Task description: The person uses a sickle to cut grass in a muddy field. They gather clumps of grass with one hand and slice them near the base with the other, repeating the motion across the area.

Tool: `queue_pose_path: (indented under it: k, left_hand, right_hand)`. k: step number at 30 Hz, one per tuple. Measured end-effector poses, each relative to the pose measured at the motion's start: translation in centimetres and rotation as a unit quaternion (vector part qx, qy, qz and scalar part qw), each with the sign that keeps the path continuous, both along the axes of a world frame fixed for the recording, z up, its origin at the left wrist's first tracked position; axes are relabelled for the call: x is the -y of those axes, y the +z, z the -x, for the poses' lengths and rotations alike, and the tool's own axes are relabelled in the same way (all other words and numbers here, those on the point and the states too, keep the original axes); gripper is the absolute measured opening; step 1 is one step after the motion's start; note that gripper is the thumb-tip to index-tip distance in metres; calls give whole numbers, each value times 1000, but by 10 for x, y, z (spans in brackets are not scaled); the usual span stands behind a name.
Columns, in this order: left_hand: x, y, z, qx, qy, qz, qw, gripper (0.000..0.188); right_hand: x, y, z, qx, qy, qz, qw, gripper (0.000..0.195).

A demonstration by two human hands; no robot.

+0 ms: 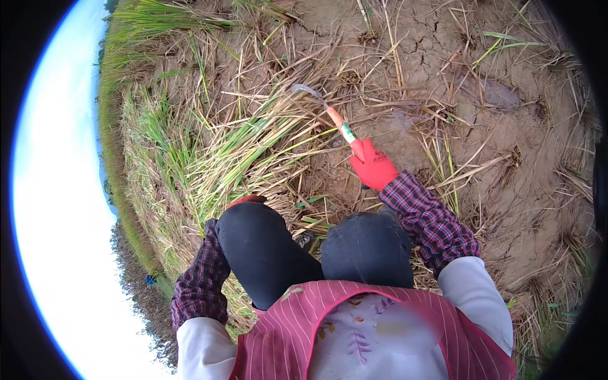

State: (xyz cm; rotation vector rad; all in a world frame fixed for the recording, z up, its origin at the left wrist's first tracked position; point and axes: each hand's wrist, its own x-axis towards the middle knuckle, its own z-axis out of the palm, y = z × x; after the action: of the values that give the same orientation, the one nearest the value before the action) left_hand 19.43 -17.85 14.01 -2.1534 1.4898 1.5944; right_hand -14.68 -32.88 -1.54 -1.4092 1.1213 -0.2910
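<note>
My right hand point(374, 166), in a red glove, is closed around the handle of a sickle point(336, 117). The sickle points away from me, its curved blade resting over or just above loose straw; I cannot tell whether it touches. Left of the blade, cut grassy stalks point(251, 142), green and yellow, lie in a thick bundle. My left hand point(245, 200), in a reddish glove, is mostly hidden behind my bent left knee point(266, 247), close to the lower end of the stalks. Its fingers and anything in them cannot be seen.
Cracked muddy ground point(427, 42) with scattered straw spreads ahead and to the right. Short stubble clumps point(515, 156) poke up on the right. Standing green grassy plants point(152, 21) grow at the upper left. My right knee point(365, 242) is bent below the sickle hand.
</note>
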Motion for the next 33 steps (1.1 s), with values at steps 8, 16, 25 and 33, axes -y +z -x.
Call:
queue_pose_path:
  k: [8,16,25,33]
  left_hand:
    - [63,79,52,155,-88,2,984,34]
    - [132,85,102,191,-235,232,924,34]
    - [187,19,122,87,-363,190,908,47]
    - [208,-44,107,-134,-255,134,948,58]
  right_hand:
    - [-21,-19,41,-22,146,181,972,32]
    - [20,11,44,-35,105,34,993,29]
    - [33,41,42,26,-160,-162,973,34]
    - [115,48,-9,0,-144,-62,988,38]
